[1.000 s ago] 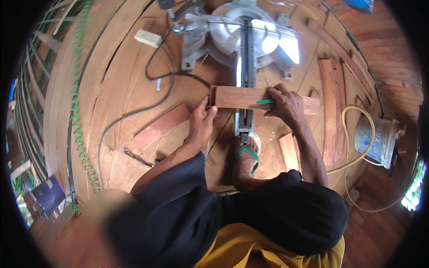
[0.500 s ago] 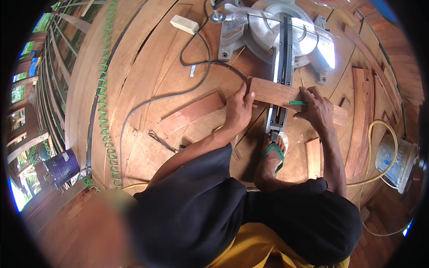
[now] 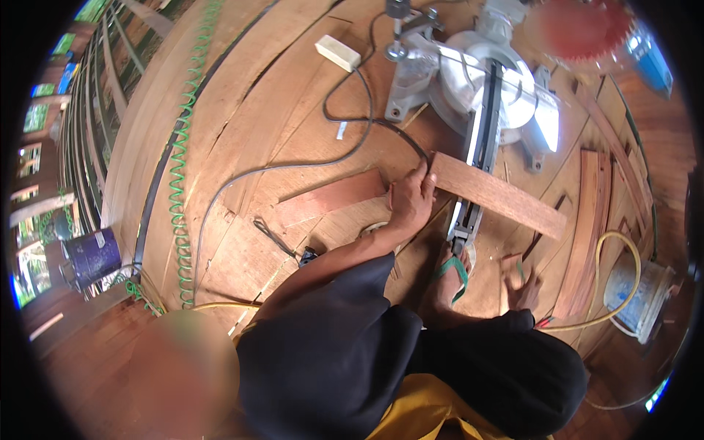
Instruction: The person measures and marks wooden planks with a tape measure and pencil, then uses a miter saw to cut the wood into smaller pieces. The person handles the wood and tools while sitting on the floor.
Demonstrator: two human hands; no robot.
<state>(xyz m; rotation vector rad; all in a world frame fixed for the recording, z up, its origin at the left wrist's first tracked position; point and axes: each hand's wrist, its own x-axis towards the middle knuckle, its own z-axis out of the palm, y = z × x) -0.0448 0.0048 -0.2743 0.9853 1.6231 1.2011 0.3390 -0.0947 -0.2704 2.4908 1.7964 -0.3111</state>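
From the head camera, the left hand (image 3: 411, 202) clamps its fingers over the near end of a flat reddish board (image 3: 499, 196), which lies across the metal miter saw (image 3: 480, 95) base toward 2 o'clock. The right hand (image 3: 524, 287) rests loosely open on the plank floor (image 3: 242, 147) at 4 o'clock, holding nothing. A black cable (image 3: 345, 158) curls just beside the board's end; a green coiled hose (image 3: 180, 183) runs at 9 o'clock.
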